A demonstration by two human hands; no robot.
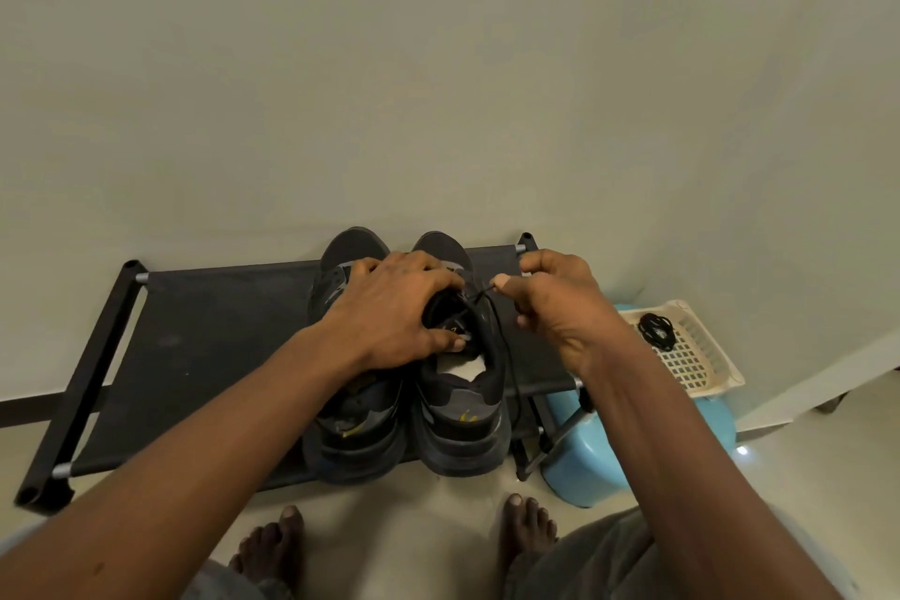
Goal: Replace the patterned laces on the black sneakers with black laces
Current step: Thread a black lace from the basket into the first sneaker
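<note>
Two black sneakers stand side by side on a black shoe rack (204, 331), toes toward the wall. My left hand (389, 307) grips the tongue and upper of the right sneaker (462, 419), and it partly covers the left sneaker (350, 424). My right hand (560, 302) pinches the end of a thin black lace (506, 356) just right of the shoe's top eyelets. The lace runs down along the shoe's right side. A coiled black lace (657, 330) lies in a cream basket (701, 356) to the right. No patterned lace is visible.
The rack stands against a plain wall. The cream basket sits on a blue plastic stool (584, 463) right of the rack. My bare feet (272, 546) are on the pale tiled floor in front of the rack.
</note>
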